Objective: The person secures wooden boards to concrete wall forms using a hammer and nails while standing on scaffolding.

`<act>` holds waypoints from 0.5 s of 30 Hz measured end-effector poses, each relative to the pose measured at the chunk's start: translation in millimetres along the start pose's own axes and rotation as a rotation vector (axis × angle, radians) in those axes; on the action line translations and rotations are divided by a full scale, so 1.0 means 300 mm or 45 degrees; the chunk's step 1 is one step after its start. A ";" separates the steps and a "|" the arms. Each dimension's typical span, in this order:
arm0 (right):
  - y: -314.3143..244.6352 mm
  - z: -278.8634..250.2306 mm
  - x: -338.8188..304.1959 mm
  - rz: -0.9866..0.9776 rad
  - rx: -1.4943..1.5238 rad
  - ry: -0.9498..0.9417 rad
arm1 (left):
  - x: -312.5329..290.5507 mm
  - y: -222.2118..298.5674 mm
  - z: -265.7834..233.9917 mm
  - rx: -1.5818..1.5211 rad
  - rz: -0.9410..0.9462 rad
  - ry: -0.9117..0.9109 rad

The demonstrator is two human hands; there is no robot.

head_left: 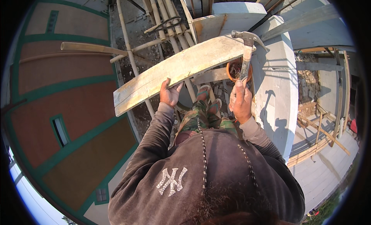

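High on bamboo scaffolding [170,23] beside a red wall with green trim [58,109], I stand in sandals with rubble-strewn ground far below my feet. My left hand [170,92] grips the near edge of a long, weathered plank [181,66], fingers curled under it, thumb on top; the plank runs up and to the right, its far end resting by the top of a grey concrete column [276,85]. My right hand [240,101] is closed around the handle of a claw hammer [247,47], whose head is raised just above that far end of the plank. An orange bucket [235,72] sits below the plank, beside the column. As I judge it, the risk is plain: one hand steadies a long board, so a hard blow could jolt it loose and send it down. A glancing strike off the column could also tear the hammer free, or shift my footing on the round poles.
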State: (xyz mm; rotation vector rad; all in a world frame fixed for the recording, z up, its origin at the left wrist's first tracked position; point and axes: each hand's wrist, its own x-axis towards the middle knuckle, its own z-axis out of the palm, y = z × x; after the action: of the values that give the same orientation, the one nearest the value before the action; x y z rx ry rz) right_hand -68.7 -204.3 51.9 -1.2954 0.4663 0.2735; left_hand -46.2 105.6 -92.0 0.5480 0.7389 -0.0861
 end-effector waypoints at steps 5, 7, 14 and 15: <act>0.045 0.040 -0.010 0.184 -0.774 -0.387 | -0.016 0.001 -0.011 -0.018 0.013 -0.066; 0.024 0.021 -0.020 0.037 -0.618 -0.247 | -0.038 0.004 -0.025 0.002 0.021 -0.069; 0.046 0.071 -0.017 0.178 -1.130 -0.444 | -0.038 -0.011 -0.081 -0.005 0.087 -0.096; 0.061 0.073 -0.017 0.134 -1.011 -0.402 | -0.026 -0.010 -0.086 0.019 0.083 -0.014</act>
State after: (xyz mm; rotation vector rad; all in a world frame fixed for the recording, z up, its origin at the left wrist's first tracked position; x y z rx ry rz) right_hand -77.5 -178.2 43.1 -1.9553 0.1456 0.7936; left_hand -68.7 115.2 -103.8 0.5850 0.7095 -0.0345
